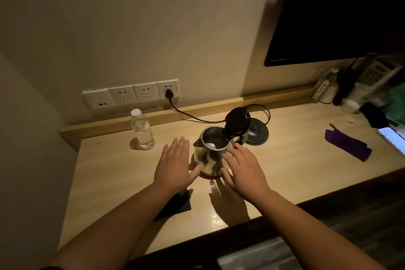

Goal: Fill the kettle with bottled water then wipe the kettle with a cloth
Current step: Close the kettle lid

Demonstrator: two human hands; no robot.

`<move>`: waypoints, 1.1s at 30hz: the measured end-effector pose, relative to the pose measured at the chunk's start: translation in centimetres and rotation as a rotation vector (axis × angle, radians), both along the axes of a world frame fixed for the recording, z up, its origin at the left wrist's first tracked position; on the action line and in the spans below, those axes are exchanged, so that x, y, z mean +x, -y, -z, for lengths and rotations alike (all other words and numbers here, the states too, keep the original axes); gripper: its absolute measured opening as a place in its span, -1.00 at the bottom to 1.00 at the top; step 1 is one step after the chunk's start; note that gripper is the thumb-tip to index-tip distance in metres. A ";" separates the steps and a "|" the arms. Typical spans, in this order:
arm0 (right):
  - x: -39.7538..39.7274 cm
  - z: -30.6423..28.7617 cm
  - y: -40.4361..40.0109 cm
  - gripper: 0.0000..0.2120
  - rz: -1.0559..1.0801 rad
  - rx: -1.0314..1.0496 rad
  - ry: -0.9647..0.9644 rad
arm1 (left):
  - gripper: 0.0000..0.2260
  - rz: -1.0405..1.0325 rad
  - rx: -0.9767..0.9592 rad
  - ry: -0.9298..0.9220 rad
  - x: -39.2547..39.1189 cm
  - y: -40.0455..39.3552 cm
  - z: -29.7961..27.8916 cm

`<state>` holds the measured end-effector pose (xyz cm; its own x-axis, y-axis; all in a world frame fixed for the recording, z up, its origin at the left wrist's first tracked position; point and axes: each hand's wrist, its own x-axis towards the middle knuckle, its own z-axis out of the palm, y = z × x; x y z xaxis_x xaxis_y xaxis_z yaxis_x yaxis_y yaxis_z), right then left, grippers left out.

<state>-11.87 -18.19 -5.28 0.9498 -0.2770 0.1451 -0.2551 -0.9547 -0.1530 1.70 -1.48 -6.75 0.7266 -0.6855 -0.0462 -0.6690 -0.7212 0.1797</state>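
A steel kettle (211, 151) stands on the wooden desk (285, 160) with its black lid (237, 121) flipped up. My left hand (175, 163) hovers open just left of the kettle, thumb near its base. My right hand (243, 166) is open on the kettle's right side, fingers spread close to its body and handle. A capped clear water bottle (142, 129) stands to the left near the wall. A folded purple cloth (347, 148) lies to the right. A dark cloth (175, 205) lies partly under my left forearm.
The kettle's black base (257, 133) sits behind it, its cord running to a wall socket (168, 92). A dark TV screen (339, 13) hangs at the upper right. Bottles and clutter (355, 94) crowd the far right; a lit screen (391, 137) lies at the edge.
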 end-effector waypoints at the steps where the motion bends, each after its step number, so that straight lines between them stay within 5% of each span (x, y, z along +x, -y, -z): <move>1: -0.3 -0.1 0.8 -0.61 -0.005 0.014 0.003 | -0.24 -0.014 -0.003 0.000 -0.3 0.5 0.0; 13: 0.3 -0.8 10.3 -0.58 -0.022 0.121 0.021 | -0.07 -0.276 -0.081 -0.145 -2.1 4.5 0.4; 17: 2.4 -1.3 12.0 -0.57 0.015 0.318 0.051 | -0.01 -0.368 -0.174 -0.254 -1.4 5.7 0.4; 24: 5.1 -1.7 13.0 -0.52 -0.045 0.644 0.010 | -0.11 -0.281 -0.320 -0.464 0.2 6.3 0.9; 33: 5.7 -2.0 11.8 -0.50 -0.203 0.608 0.004 | -0.24 -0.234 -0.396 -0.484 0.6 6.0 1.2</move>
